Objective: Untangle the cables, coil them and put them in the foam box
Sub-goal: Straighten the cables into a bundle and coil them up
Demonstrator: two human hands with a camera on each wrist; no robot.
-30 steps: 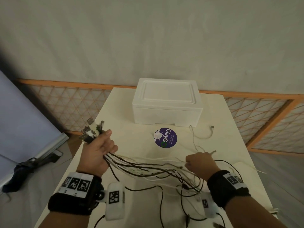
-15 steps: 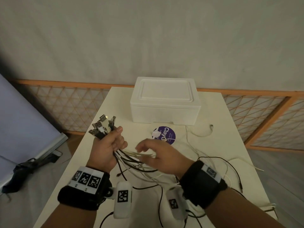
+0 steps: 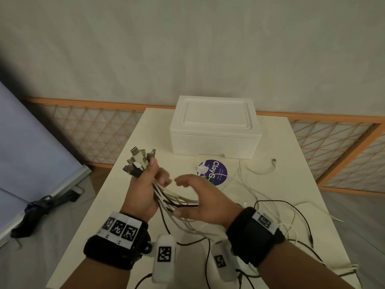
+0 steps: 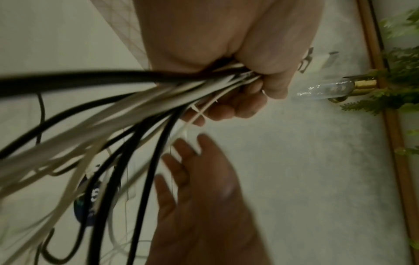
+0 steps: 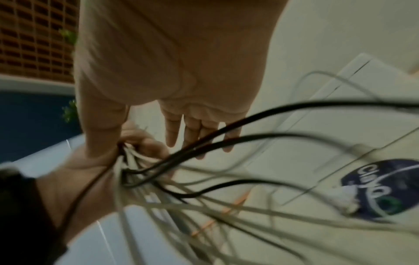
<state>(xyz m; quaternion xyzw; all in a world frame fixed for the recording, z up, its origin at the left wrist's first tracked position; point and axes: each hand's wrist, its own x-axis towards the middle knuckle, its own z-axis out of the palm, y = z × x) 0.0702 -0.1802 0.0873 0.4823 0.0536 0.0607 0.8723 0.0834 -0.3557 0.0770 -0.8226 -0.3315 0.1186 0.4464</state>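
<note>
I'm mid-untangling: my left hand (image 3: 143, 195) grips the cables (image 3: 177, 203) by their plug ends, my right hand (image 3: 205, 202), fingers spread, reaches in at three o'clock to comb strands free, foam box (image 3: 214, 130) lidded at twelve o'clock on the worktop (image 3: 116, 205).

White table (image 3: 125, 205), foam box (image 3: 214, 140), purple sticker (image 3: 216, 173), loose cables (image 3: 281, 217)
</note>
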